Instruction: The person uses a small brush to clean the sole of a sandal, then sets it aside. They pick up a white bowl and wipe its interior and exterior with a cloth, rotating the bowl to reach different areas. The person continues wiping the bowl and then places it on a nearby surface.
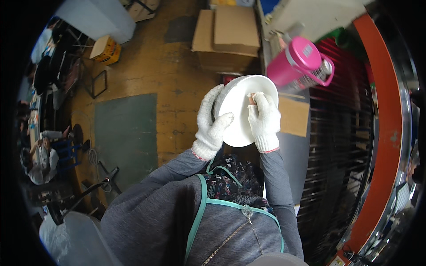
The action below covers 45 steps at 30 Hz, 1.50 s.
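A white round bowl (237,126) is held up in front of my chest, tilted so that its smooth inside shows. My left hand (209,128), in a white knit glove, grips the bowl's left side, with the thumb over the rim and the fingers behind the wall. Inside the bowl is my right hand (265,124), in a similar glove with bare fingertips showing. Its fingers are bent together near the bowl's inner surface. Whatever they may pinch is too small to make out.
To the right stand a pink tumbler with a handle (295,62) and a flat cardboard piece (293,117), beside dark slatted bars (337,133) and an orange rail (386,111). Cardboard boxes (237,31) are stacked ahead. Another person (42,162) is at far left.
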{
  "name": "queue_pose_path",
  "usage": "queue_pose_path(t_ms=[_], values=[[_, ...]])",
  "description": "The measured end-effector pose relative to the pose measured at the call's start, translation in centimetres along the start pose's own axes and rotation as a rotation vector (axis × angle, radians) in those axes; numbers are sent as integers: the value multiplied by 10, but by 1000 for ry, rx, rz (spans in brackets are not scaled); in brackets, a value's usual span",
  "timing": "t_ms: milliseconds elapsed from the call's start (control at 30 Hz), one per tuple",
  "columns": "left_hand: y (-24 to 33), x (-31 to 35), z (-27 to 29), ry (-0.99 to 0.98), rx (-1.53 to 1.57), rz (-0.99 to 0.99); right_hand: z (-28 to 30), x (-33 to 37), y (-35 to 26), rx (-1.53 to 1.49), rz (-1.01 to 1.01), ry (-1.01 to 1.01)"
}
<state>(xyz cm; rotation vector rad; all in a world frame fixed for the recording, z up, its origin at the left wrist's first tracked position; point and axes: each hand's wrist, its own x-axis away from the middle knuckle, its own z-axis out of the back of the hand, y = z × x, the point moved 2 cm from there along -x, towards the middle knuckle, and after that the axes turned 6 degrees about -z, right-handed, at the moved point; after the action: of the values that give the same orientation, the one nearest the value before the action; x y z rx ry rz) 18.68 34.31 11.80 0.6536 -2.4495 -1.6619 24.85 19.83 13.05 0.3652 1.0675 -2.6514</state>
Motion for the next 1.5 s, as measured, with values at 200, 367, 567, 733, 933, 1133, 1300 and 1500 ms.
queue_pose_path(t_ms=[200,367,567,733,933,1133,1300,1500], values=[[78,-41,64,145,-249,-230,-59,-38,-100,164,376,-539],[122,-46,101,335,-217,-316,-66,-85,-150,-162,302,-497],[164,-51,135,551,-375,-520,-122,-90,-234,-60,620,-504],[188,-63,172,746,-485,-563,-157,-118,-269,-375,960,-853],[207,-111,211,899,-297,-587,-238,-161,-348,-299,1000,-596],[266,-96,270,1119,-381,-683,-289,-138,-430,-604,1328,-1032],[300,-32,307,1295,-454,-785,-322,-63,-518,-660,1499,-746],[361,108,375,1578,-840,-816,-308,101,-586,-827,1864,-1238]])
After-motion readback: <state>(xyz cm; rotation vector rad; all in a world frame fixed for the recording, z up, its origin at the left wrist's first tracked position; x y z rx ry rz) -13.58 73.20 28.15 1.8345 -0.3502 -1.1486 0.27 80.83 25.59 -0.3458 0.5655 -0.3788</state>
